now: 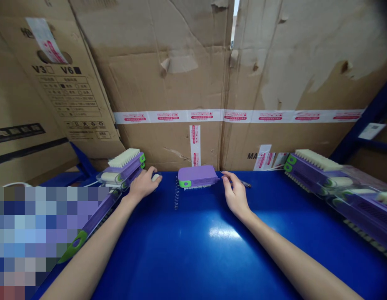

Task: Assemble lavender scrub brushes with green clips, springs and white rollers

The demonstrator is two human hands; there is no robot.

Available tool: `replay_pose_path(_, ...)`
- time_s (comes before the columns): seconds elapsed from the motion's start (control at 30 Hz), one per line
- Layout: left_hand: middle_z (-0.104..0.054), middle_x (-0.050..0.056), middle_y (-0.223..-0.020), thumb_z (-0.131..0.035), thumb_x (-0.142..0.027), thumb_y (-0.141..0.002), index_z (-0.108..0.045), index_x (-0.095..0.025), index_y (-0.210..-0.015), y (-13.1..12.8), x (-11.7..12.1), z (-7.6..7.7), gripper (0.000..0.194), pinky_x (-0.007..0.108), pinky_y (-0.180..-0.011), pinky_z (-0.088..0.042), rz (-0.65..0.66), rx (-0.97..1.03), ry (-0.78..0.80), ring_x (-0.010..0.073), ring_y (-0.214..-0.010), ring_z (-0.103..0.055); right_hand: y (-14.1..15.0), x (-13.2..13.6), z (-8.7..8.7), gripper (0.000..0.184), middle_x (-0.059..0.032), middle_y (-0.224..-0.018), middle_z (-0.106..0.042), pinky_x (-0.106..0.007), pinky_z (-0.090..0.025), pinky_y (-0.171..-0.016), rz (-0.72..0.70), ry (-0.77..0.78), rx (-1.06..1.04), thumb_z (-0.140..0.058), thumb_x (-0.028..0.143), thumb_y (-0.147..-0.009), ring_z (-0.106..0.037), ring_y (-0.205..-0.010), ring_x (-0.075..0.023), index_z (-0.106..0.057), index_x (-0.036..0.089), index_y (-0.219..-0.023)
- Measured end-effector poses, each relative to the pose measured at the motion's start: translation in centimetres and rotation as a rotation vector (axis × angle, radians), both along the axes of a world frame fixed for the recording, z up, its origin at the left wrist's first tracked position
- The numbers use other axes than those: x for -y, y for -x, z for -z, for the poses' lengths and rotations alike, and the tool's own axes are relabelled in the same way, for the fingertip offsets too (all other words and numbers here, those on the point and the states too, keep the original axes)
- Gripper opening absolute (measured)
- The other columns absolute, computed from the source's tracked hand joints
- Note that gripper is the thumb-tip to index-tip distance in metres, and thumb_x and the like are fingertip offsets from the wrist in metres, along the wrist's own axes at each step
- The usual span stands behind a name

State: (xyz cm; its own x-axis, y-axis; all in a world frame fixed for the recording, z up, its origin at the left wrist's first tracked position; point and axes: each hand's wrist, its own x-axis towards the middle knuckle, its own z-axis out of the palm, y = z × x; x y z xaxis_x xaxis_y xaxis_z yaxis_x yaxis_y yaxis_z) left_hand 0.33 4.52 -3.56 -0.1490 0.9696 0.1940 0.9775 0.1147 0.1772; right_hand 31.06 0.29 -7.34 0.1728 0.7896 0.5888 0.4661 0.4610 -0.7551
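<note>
A purple brush head [198,174] with a green end lies bristles down on the blue table [187,241]. To its left, my left hand [145,183] is curled over a small white piece with a clear edge [156,177]. My right hand [235,193] is beside the brush head's right end, fingers stretched toward it and a little apart. Whether its fingertips touch the brush head I cannot tell. Just beyond that hand lies a thin pen-like metal item [245,183], partly hidden. A thin coiled spring [176,193] lies between my left hand and the brush head.
Purple brushes with green parts and clear covers are stacked at the left [126,166] and right [318,171]. A taped cardboard wall [168,137] stands behind the table, with a printed carton [71,96] at left. A blue frame post [365,112] rises at right.
</note>
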Motion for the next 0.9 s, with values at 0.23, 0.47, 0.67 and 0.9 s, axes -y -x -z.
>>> replay_pose_path(0.23,-0.062,0.010,-0.102,-0.030,-0.047,-0.088,-0.054,-0.023,-0.104,0.9,-0.7,0.5,0.037,0.037,-0.082,-0.044,0.049,0.032,-0.048,0.0277,-0.097,-0.060,-0.1,0.0,0.1,0.035,-0.0131,-0.106,-0.065,-0.039,-0.048,-0.081,-0.003,-0.003,0.003,-0.039,0.039,-0.089,-0.061,-0.097,-0.0249,-0.059,0.016,-0.106)
replay_pose_path(0.47,-0.059,0.010,-0.100,-0.041,-0.046,-0.084,-0.055,-0.022,-0.102,0.3,0.0,-0.3,0.033,0.034,-0.075,-0.046,0.032,-0.060,-0.082,0.0278,-0.092,-0.061,0.0,0.0,0.1,0.034,-0.0125,-0.105,-0.065,-0.039,-0.048,-0.080,0.002,-0.010,0.002,-0.040,0.040,-0.089,-0.061,-0.096,-0.0250,-0.060,0.017,-0.105)
replay_pose_path(0.67,-0.057,0.019,-0.103,-0.039,-0.040,-0.085,-0.062,-0.014,-0.095,-1.0,0.3,-1.2,0.036,0.040,-0.075,-0.047,0.064,-0.233,-0.031,0.0333,-0.087,-0.062,0.0,0.0,0.2,0.033,-0.0120,-0.105,-0.065,-0.039,-0.049,-0.080,-0.004,-0.021,0.002,-0.039,0.039,-0.090,-0.061,-0.097,-0.0245,-0.060,0.018,-0.106)
replay_pose_path(0.9,-0.062,0.020,-0.103,-0.040,-0.037,-0.085,-0.065,-0.013,-0.092,-1.0,-0.2,-1.6,0.035,0.040,-0.078,-0.047,0.027,-0.210,0.029,0.0355,-0.097,-0.061,-0.1,0.0,0.1,0.035,-0.0129,-0.106,-0.065,-0.039,-0.048,-0.082,0.001,-0.002,0.008,-0.039,0.039,-0.090,-0.061,-0.098,-0.0246,-0.060,0.016,-0.107)
